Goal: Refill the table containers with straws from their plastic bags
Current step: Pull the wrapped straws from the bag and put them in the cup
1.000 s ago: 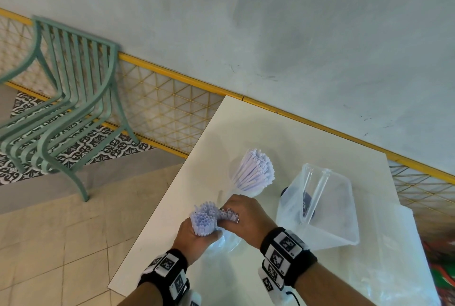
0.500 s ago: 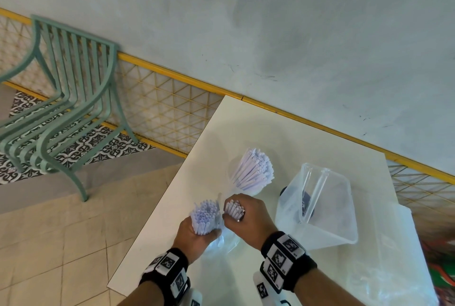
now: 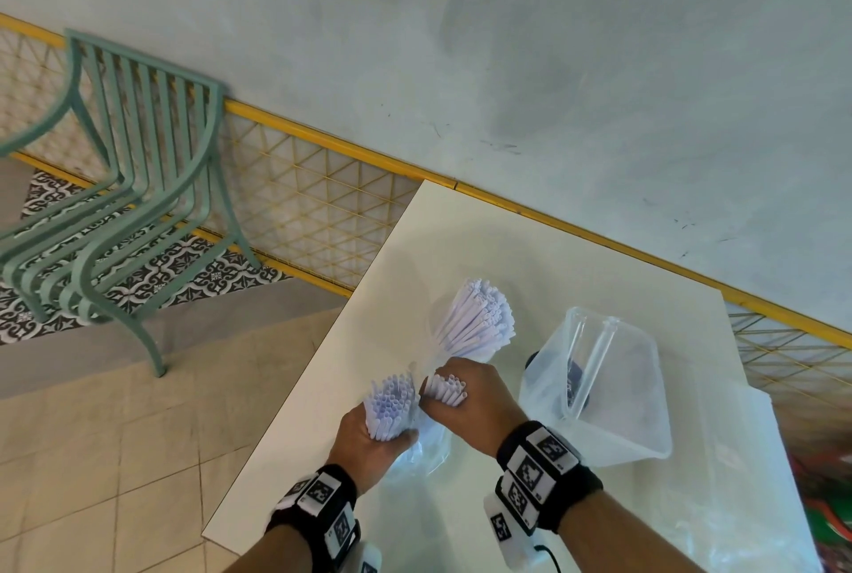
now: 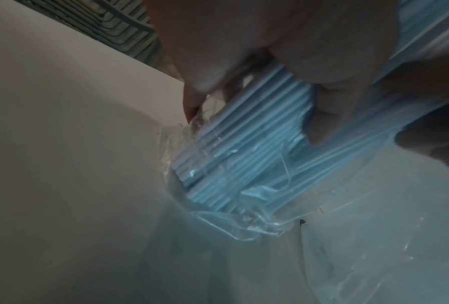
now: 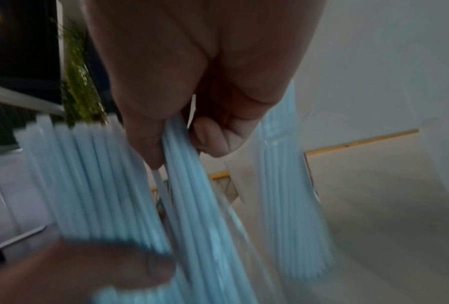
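Two fists side by side, left hand (image 3: 369, 439) and right hand (image 3: 470, 411) each clutching straws (image 3: 392, 402)

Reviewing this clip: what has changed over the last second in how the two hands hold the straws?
The right hand has separated a small clump of pale blue straws from the larger bunch, moving it slightly rightward; a gap now shows between them. The left hand still grips the larger bunch in its clear plastic bag. The filled straw holder and clear plastic container stayed put.
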The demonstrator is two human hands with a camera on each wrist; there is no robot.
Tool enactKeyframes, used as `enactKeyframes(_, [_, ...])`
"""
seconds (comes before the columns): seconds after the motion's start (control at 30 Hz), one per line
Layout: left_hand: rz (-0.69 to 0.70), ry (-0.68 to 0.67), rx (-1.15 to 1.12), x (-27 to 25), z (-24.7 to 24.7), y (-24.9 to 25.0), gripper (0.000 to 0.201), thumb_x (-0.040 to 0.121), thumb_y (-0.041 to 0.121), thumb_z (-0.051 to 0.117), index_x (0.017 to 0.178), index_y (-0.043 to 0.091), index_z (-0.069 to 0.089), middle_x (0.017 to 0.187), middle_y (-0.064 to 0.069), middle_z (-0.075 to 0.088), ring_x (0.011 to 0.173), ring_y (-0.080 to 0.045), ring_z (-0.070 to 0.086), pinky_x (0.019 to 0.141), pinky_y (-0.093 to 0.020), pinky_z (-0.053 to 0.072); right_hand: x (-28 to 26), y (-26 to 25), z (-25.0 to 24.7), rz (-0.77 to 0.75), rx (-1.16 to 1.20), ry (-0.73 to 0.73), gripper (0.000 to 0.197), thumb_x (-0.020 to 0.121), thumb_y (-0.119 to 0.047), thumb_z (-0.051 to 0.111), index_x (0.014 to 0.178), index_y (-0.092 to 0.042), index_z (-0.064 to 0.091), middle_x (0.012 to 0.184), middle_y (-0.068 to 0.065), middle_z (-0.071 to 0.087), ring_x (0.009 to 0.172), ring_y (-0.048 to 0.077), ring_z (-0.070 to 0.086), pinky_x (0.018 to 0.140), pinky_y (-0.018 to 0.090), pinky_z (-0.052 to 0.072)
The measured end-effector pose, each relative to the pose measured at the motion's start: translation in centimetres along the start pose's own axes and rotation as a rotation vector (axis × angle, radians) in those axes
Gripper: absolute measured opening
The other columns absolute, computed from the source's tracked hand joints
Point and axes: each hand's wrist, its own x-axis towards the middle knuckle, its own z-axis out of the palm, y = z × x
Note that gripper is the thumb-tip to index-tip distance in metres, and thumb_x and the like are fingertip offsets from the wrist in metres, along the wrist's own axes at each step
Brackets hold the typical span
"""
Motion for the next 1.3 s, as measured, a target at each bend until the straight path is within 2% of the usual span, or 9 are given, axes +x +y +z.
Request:
enactKeyframes(0.13, [0.009, 0.003, -0.005, -0.1, -0.1, 0.2, 0.034, 0.073, 0.006, 0.083, 0.102, 0.019, 0.071, 0.093, 0.009, 0.076, 0.087, -0.001, 0.070, 0.072, -0.009, 0.051, 0.1, -2.6, -2.6, -0.016, 0.034, 0.041, 0.026, 0.081, -0.027, 0.079, 0.093, -0.007, 0.067, 0.081, -0.005, 0.064, 0.074, 0.010, 0.060, 0.068, 0.010, 0.049])
enactKeyframes(0.23, [-0.007, 0.012, -0.025, -0.1, -0.2, 0.1, 0.030, 0.071, 0.009, 0.085, 0.098, 0.014, 0.072, 0.087, 0.007, 0.077, 0.083, -0.004, 0.072, 0.074, -0.017, 0.053, 0.6, -4.7, -5.9, -0.008, 0.093, 0.109, 0.043, 0.079, -0.019, 0.081, 0.099, 0.014, 0.063, 0.090, 0.018, 0.072, 0.081, 0.029, 0.068, 0.068, 0.023, 0.052])
enactKeyframes(0.3, [-0.016, 0.019, -0.017, -0.2, -0.1, 0.1, 0.027, 0.073, 0.005, 0.084, 0.095, 0.016, 0.072, 0.082, 0.010, 0.076, 0.078, -0.002, 0.071, 0.072, -0.017, 0.052, 1.3, -6.0, -8.0, -0.028, 0.094, 0.139, 0.032, 0.077, -0.022, 0.083, 0.084, 0.006, 0.068, 0.075, 0.011, 0.073, 0.062, 0.016, 0.066, 0.060, 0.027, 0.052])
enactKeyframes(0.4, [-0.026, 0.026, -0.013, -0.1, 0.0, 0.0, 0.026, 0.073, 0.004, 0.083, 0.093, 0.017, 0.073, 0.082, 0.010, 0.076, 0.077, -0.004, 0.071, 0.073, -0.019, 0.053, 2.7, -6.6, -10.3, -0.025, 0.061, 0.181, 0.029, 0.076, -0.026, 0.082, 0.073, -0.001, 0.068, 0.063, 0.004, 0.068, 0.051, 0.003, 0.057, 0.053, 0.014, 0.045])
enactKeyframes(0.57, [-0.023, 0.022, 0.002, -0.2, -0.1, 0.1, 0.024, 0.073, 0.004, 0.083, 0.092, 0.016, 0.073, 0.081, 0.006, 0.076, 0.076, -0.006, 0.072, 0.071, -0.019, 0.053, 3.2, -6.3, -10.7, -0.011, -0.025, 0.135, 0.032, 0.076, -0.028, 0.082, 0.075, 0.001, 0.068, 0.069, 0.013, 0.068, 0.057, 0.014, 0.060, 0.053, 0.016, 0.043])
enactKeyframes(0.7, [-0.021, 0.021, 0.001, -0.2, 0.0, 0.3, 0.027, 0.074, 0.003, 0.082, 0.090, 0.021, 0.071, 0.077, 0.015, 0.075, 0.074, 0.001, 0.070, 0.068, -0.013, 0.051, 2.8, -5.4, -9.3, -0.011, 0.015, 0.122, 0.023, 0.080, -0.019, 0.074, 0.066, -0.008, 0.060, 0.056, -0.001, 0.057, 0.052, 0.007, 0.050, 0.054, 0.019, 0.042])
enactKeyframes(0.83, [-0.028, 0.018, -0.008, -0.2, -0.1, 0.3, 0.027, 0.073, 0.005, 0.084, 0.093, 0.019, 0.072, 0.081, 0.013, 0.076, 0.077, -0.001, 0.071, 0.070, -0.015, 0.052, 2.6, -4.7, -8.6, -0.012, 0.008, 0.070, 0.011, 0.083, -0.023, 0.071, 0.079, -0.013, 0.069, 0.075, 0.005, 0.071, 0.070, 0.017, 0.067, 0.067, 0.029, 0.053])
enactKeyframes(0.97, [-0.034, 0.002, -0.033, -0.1, -0.2, 0.4, 0.031, 0.067, 0.016, 0.085, 0.096, 0.016, 0.074, 0.088, 0.006, 0.077, 0.082, -0.009, 0.073, 0.075, -0.023, 0.054, 2.3, -4.3, -7.9, 0.025, 0.035, 0.049, 0.024, 0.082, -0.017, 0.073, 0.062, -0.027, 0.064, 0.057, -0.013, 0.061, 0.052, 0.000, 0.053, 0.054, 0.015, 0.042])
enactKeyframes(1.3, [-0.022, -0.005, 0.014, -0.1, -0.3, 0.5, 0.030, 0.073, 0.012, 0.085, 0.100, 0.016, 0.073, 0.090, 0.006, 0.077, 0.085, -0.007, 0.072, 0.075, -0.019, 0.053, 2.0, -3.5, -7.6, 0.045, 0.065, 0.073, 0.026, 0.081, -0.017, 0.074, 0.059, -0.021, 0.059, 0.054, -0.010, 0.057, 0.050, 0.005, 0.049, 0.053, 0.015, 0.040])
